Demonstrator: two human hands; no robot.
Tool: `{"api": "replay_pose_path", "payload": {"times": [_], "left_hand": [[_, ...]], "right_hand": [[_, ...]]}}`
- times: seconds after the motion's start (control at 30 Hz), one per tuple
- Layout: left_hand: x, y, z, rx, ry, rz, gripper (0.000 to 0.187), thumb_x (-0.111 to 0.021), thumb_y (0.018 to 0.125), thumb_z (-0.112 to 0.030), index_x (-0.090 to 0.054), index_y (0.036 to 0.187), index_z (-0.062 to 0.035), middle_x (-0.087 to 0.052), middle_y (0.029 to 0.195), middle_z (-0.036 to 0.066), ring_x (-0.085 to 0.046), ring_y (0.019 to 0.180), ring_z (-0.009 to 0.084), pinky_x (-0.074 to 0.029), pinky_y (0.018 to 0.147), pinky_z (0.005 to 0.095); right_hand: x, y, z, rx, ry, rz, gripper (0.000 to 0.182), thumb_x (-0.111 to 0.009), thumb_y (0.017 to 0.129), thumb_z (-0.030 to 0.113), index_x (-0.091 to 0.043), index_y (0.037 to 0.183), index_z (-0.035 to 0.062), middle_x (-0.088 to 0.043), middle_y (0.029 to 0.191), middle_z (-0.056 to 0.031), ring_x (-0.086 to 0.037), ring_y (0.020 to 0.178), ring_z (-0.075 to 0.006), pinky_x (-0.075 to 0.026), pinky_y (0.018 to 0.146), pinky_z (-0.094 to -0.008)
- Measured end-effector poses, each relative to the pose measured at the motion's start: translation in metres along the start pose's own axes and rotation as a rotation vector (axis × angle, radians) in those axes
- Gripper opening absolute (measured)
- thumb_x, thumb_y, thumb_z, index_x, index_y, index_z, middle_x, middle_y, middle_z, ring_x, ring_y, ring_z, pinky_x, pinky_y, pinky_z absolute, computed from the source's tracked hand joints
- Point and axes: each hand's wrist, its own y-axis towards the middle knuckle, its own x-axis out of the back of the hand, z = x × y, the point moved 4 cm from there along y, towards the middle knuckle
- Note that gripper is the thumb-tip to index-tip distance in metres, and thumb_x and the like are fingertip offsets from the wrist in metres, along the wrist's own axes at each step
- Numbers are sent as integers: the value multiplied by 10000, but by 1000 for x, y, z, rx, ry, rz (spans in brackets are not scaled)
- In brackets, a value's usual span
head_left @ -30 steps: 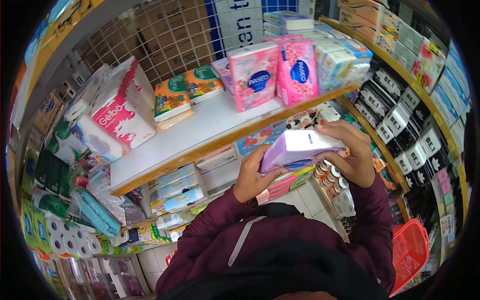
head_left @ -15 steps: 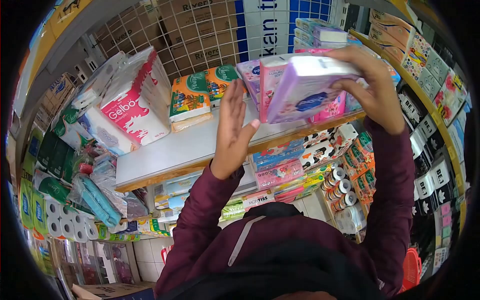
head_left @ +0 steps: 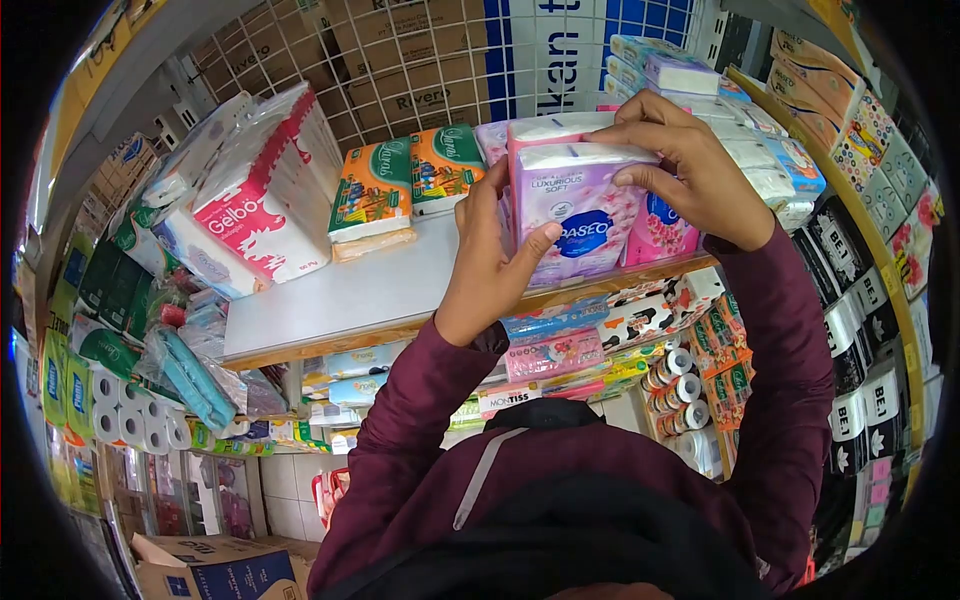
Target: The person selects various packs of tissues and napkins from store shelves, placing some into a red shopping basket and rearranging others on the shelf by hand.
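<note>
Purple Paseo pack (head_left: pixel 575 205) is held upright at the shelf's (head_left: pixel 345 285) front edge, in front of a pink pack (head_left: pixel 555 128); whether its weight is borne by the shelf cannot be told. From the purple pack: right hand (head_left: pixel 695 172) at 2 o'clock, clamped on its top right corner, thumb on the front. Left hand (head_left: pixel 492 262) at 8 o'clock, thumb spread from fingers, placed along the left side with thumb over the front; firm grip cannot be told. Hands kept apart, pack between. Second pink pack (head_left: pixel 662 230) seen at 3 o'clock, partly hidden. Orange-green packs (head_left: pixel 375 185) stacked just past 9, Gelbo pack (head_left: pixel 255 215) farther out at 9, toilet rolls (head_left: pixel 130 425) at 8.
</note>
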Motion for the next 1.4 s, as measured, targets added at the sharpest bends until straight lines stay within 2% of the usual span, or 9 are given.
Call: {"api": "replay_pose_path", "payload": {"times": [0.13, 0.23, 0.33, 0.43, 0.6, 0.73, 0.93, 1.33, 1.4], "left_hand": [[-7, 1, 4, 63, -131, -29, 684, -613, 794, -297, -264, 1266, 53, -392, 1151, 229, -357, 1105, 309, -270, 957, 386], [-9, 1, 3, 73, -116, -37, 659, -597, 808, -299, -266, 1259, 51, -400, 1120, 233, -352, 1089, 310, -261, 960, 385], [-10, 2, 3, 79, -131, -38, 641, -582, 818, -299, -268, 1253, 53, -393, 1136, 235, -343, 1075, 297, -264, 955, 387], [-9, 1, -3, 67, -45, -36, 623, -564, 827, -309, -276, 1243, 53, -399, 1145, 230, -332, 1071, 297, -267, 948, 392], [-12, 1, -5, 78, 24, 4, 598, -515, 859, -334, -278, 1236, 66, -421, 1140, 229, -341, 1048, 308, -271, 939, 390], [-13, -1, -9, 138, 27, 26, 591, -496, 870, -342, -281, 1230, 73, -415, 1143, 237, -342, 1046, 311, -270, 941, 387], [-13, -4, -6, 75, 16, 4, 649, -508, 858, -354, -242, 1263, 78, -391, 1161, 245, -336, 1066, 307, -258, 956, 389], [-12, -7, -6, -6, -86, -29, 874, -654, 753, -270, -87, 1322, 74, -275, 1256, 260, -315, 1149, 338, -243, 985, 412], [-8, -7, -8, -7, -97, -10, 920, -671, 737, -284, -65, 1325, 81, -223, 1302, 279, -245, 1225, 353, -220, 1008, 399]], "right_hand": [[2, 1, -2, 60, 12, 10, 323, -638, 687, 26, -605, 1008, 39, -505, 853, -99, -511, 796, -248, -416, 715, -317], [2, 2, -6, 65, -5, 11, 359, -643, 670, 16, -615, 1025, 69, -502, 865, -72, -515, 826, -206, -416, 723, -287], [7, 1, -6, 99, -35, -74, 364, -661, 663, 39, -596, 1021, 52, -504, 874, -89, -513, 804, -244, -421, 725, -318], [10, 1, -8, -51, 3, -53, 442, -692, 642, 83, -570, 1066, 70, -510, 917, -89, -522, 847, -257, -425, 751, -328], [9, 5, -17, 188, -189, -100, 636, -723, 628, 209, -474, 1200, 89, -527, 1088, -127, -526, 956, -301, -422, 824, -361], [6, 9, -25, 187, -115, -5, 670, -719, 632, 251, -454, 1222, 76, -537, 1112, -145, -513, 1002, -310, -419, 838, -372], [7, 6, -22, 191, -126, -13, 709, -730, 619, 281, -443, 1233, 71, -544, 1098, -150, -506, 1014, -317, -410, 850, -383], [9, -1, -11, 157, -162, -7, 804, -766, 564, 304, -417, 1248, 66, -511, 1144, -161, -480, 1051, -325, -391, 882, -384], [6, -1, -12, 116, -107, 24, 780, -757, 583, 271, -412, 1249, 58, -509, 1150, -168, -480, 1057, -331, -389, 888, -387]]}}
